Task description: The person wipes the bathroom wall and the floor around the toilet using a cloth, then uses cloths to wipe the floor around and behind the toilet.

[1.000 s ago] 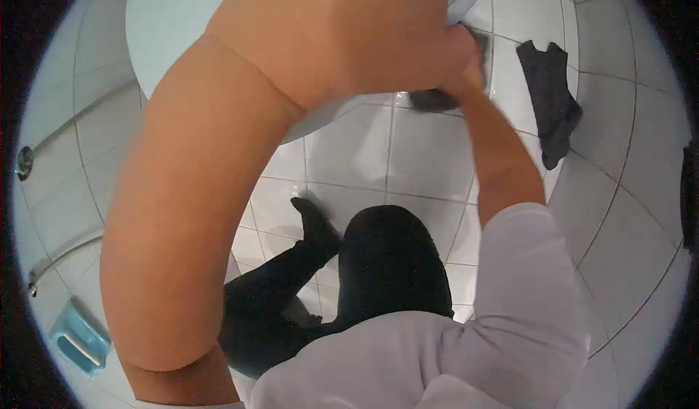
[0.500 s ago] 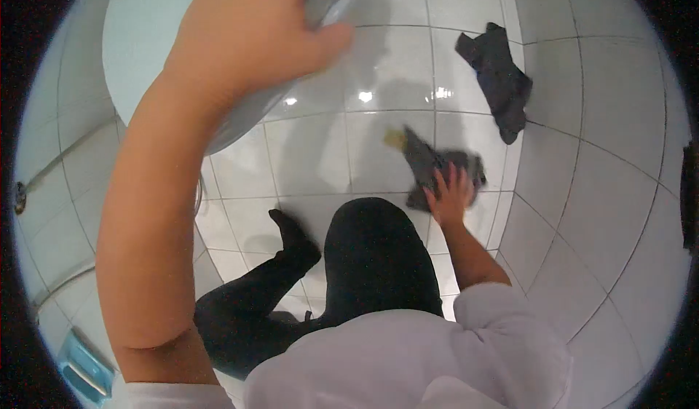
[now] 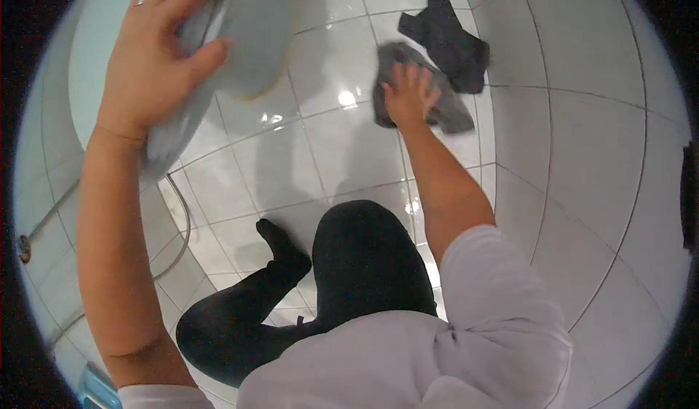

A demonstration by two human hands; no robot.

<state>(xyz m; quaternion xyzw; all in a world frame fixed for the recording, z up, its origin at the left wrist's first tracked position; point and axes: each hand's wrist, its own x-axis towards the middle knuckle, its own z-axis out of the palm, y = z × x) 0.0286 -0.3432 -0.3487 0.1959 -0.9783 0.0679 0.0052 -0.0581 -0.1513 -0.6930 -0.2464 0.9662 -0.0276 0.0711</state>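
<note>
Toward the upper right, the right hand (image 3: 410, 97) lies flat, fingers wide, on the grey cloth (image 3: 455, 114), by the dark cloth (image 3: 451, 45); even palm pressure should prevent bunching. Left hand (image 3: 149, 70): spread at the toilet (image 3: 255, 45).

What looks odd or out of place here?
A crumpled black cloth lies loose on the white tiled floor near the wall, beside the grey cloth under the right hand. The pale, rounded fixture has a yellowish-brown edge, possibly grime.
</note>
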